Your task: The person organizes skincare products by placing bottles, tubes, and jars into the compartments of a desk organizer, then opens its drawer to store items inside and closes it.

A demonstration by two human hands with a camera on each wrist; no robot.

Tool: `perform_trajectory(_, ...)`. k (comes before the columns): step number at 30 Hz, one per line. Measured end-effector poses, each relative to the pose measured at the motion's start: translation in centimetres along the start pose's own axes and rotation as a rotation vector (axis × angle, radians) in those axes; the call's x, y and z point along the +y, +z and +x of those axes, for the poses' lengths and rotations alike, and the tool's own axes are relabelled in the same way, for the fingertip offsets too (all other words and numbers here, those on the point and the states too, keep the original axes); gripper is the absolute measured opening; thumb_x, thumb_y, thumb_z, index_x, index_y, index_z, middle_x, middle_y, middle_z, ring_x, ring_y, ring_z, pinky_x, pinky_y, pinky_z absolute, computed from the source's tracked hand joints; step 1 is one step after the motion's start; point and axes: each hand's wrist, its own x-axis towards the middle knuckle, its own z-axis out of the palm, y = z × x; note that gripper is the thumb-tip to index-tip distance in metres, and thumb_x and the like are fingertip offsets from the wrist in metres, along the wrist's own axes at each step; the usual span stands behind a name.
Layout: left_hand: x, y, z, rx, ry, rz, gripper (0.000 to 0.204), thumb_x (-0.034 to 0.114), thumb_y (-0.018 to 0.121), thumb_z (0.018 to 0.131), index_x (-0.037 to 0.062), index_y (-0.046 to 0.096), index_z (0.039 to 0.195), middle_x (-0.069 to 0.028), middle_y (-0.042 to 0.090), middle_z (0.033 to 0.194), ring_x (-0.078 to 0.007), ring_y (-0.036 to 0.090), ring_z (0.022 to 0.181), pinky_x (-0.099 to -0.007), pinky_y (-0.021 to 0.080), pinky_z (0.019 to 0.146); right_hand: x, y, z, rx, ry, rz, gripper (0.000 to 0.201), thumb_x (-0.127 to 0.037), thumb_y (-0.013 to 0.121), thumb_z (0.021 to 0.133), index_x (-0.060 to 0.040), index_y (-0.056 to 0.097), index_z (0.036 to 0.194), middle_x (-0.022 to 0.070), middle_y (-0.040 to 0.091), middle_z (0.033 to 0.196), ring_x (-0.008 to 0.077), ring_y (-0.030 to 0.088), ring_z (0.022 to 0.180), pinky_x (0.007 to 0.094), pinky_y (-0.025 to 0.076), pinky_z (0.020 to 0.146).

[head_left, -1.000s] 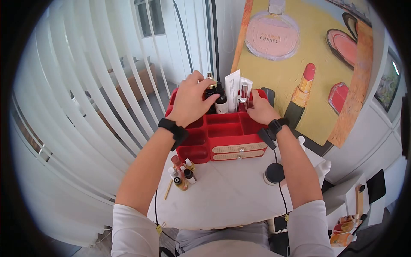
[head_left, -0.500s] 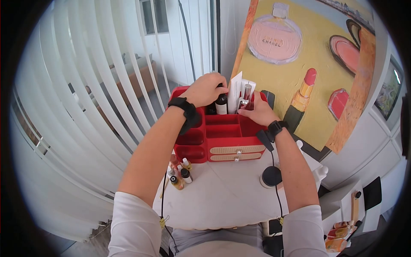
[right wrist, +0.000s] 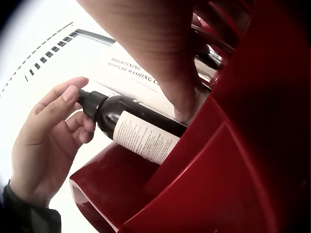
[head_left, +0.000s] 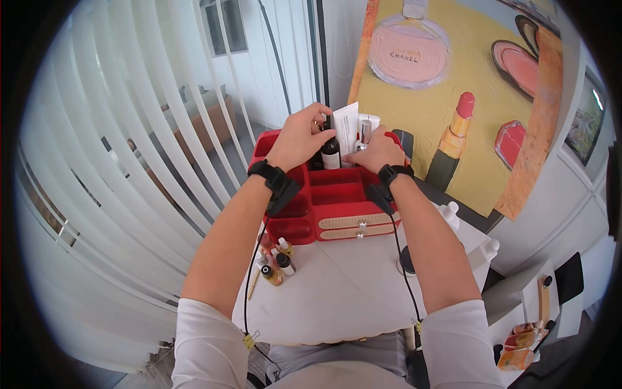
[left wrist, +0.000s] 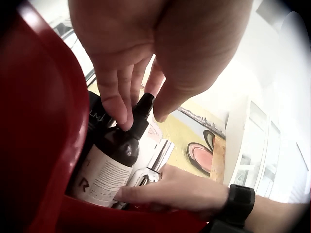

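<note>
In the head view my left hand (head_left: 299, 139) is at the back of a red organizer (head_left: 337, 176). Its thumb and fingers pinch the black top of a dark bottle with a white label (left wrist: 109, 167), which stands upright in the back compartment. Beside that bottle, my right hand (head_left: 381, 154) curls round a silver-capped bottle (left wrist: 159, 155), thumb in front and close to the label; its other fingers are mostly hidden. A white tube (head_left: 346, 126) rises behind, its printed face (right wrist: 136, 73) showing in the right wrist view. Another black container (left wrist: 97, 114) stands behind the dark bottle.
Several small bottles (head_left: 272, 262) and a thin stick (head_left: 254, 284) are on the white table (head_left: 324, 292), front left. A dark-lidded jar (head_left: 407, 260) sits at right, partly behind my forearm. Vertical blinds (head_left: 129, 162) hang at left; a large painting (head_left: 414, 97) leans behind.
My left hand has shifted from the left onto the dark bottle's top. My right hand has moved left, its thumb coming across the front of the silver-capped bottle.
</note>
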Motion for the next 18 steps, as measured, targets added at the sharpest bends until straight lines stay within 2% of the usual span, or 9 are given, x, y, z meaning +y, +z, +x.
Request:
perform_trajectory(5, 0.2, -0.3, -0.7, 0.087, 0.069, -0.062, 0.042, 0.002, 0.079, 0.09, 0.0028, 0.062, 0.129, -0.0165, 0.068, 0.108, -0.023, 0.072, 0.081, -0.0347, 0.059, 0.078, 2.4, 0.1, 0.6, -0.137, -0.152, 0.101, 0.108, -0.058, 0.097, 0.062, 0.004, 0.049, 0.135, 0.0258, 0.073, 0.123, 0.0374, 0.074, 0.115, 0.0427, 0.058, 0.098)
perform_trajectory(7, -0.3, -0.7, -1.1, 0.119, 0.158, -0.041, 0.043, 0.002, 0.079, 0.089, 0.0024, 0.063, 0.128, -0.0178, 0.068, 0.112, -0.0251, 0.073, 0.081, -0.0353, 0.059, 0.077, 3.8, 0.5, 0.9, -0.092, -0.321, 0.173, 0.114, -0.058, 0.097, 0.064, 0.0068, 0.043, 0.142, 0.0292, 0.068, 0.134, 0.0392, 0.069, 0.125, 0.0419, 0.054, 0.106)
perform_trajectory(8, 0.8, -1.3, -1.8, 0.125, 0.134, -0.011, 0.041, 0.004, 0.08, 0.088, 0.0019, 0.064, 0.126, -0.0173, 0.069, 0.114, -0.0263, 0.072, 0.081, -0.0361, 0.059, 0.076, 3.6, -0.6, 0.3, -0.167, -0.273, 0.145, 0.12, -0.056, 0.097, 0.065, 0.0068, 0.037, 0.148, 0.0303, 0.064, 0.14, 0.0401, 0.065, 0.132, 0.041, 0.051, 0.11)
perform_trajectory(9, 1.6, -1.9, -2.7, 0.148, 0.161, 0.047, 0.031, 0.003, 0.078, 0.094, 0.0014, 0.067, 0.123, -0.0073, 0.072, 0.109, -0.0113, 0.066, 0.074, -0.0283, 0.055, 0.07, 3.8, -0.8, 0.3, -0.202, -0.238, 0.111, 0.121, -0.054, 0.097, 0.067, 0.0044, 0.033, 0.151, 0.0286, 0.066, 0.139, 0.0392, 0.067, 0.129, 0.0419, 0.053, 0.107)
perform_trajectory(11, 3.3, -3.4, -5.3, 0.125, 0.082, 0.063, 0.026, 0.005, 0.078, 0.095, 0.0015, 0.069, 0.119, -0.0059, 0.074, 0.104, -0.0104, 0.064, 0.075, -0.0263, 0.053, 0.068, 3.6, -1.7, -0.9, -0.218, -0.236, 0.106, 0.113, -0.048, 0.096, 0.072, 0.0037, 0.034, 0.151, 0.0299, 0.067, 0.135, 0.0418, 0.068, 0.125, 0.0438, 0.055, 0.103)
perform_trajectory(13, 3.2, -4.8, -8.9, 0.129, 0.185, 0.142, 0.019, 0.006, 0.077, 0.096, 0.0014, 0.071, 0.114, -0.0039, 0.073, 0.1, -0.0094, 0.061, 0.075, -0.0253, 0.051, 0.066, 3.0, -2.8, -3.4, -0.066, -0.278, 0.048, 0.097, -0.035, 0.093, 0.08, 0.0044, 0.037, 0.149, 0.0308, 0.069, 0.126, 0.0443, 0.069, 0.118, 0.0472, 0.056, 0.098)
perform_trajectory(14, 3.6, -5.7, -11.3, 0.096, 0.134, 0.168, 0.014, 0.004, 0.076, 0.096, 0.0026, 0.073, 0.109, -0.0028, 0.072, 0.099, -0.0095, 0.059, 0.077, -0.0261, 0.048, 0.065, 2.4, -3.5, -5.5, 0.048, -0.387, 0.048, 0.08, -0.023, 0.088, 0.085, 0.0043, 0.044, 0.146, 0.0316, 0.07, 0.117, 0.0455, 0.069, 0.112, 0.0504, 0.057, 0.095)
perform_trajectory(16, 3.1, -6.9, -15.8, 0.089, 0.169, 0.145, 0.016, -0.002, 0.075, 0.092, 0.0048, 0.074, 0.106, -0.0019, 0.071, 0.102, -0.0105, 0.056, 0.077, -0.026, 0.042, 0.062, 1.3, -3.0, -9.8, 0.302, -0.559, 0.119, 0.049, -0.015, 0.083, 0.088, 0.0009, 0.062, 0.128, 0.0225, 0.072, 0.115, 0.0417, 0.071, 0.105, 0.0472, 0.059, 0.089)
perform_trajectory(18, 1.9, -7.9, -20.7, 0.016, -0.002, 0.109, 0.027, -0.005, 0.076, 0.089, 0.0065, 0.074, 0.113, -0.0063, 0.069, 0.12, -0.01, 0.057, 0.077, -0.0243, 0.043, 0.062, 0.2, -0.9, -13.7, 0.158, -0.712, 0.38, 0.042, -0.016, 0.082, 0.087, -0.0078, 0.065, 0.125, 0.0146, 0.07, 0.11, 0.0375, 0.071, 0.1, 0.0455, 0.059, 0.085)
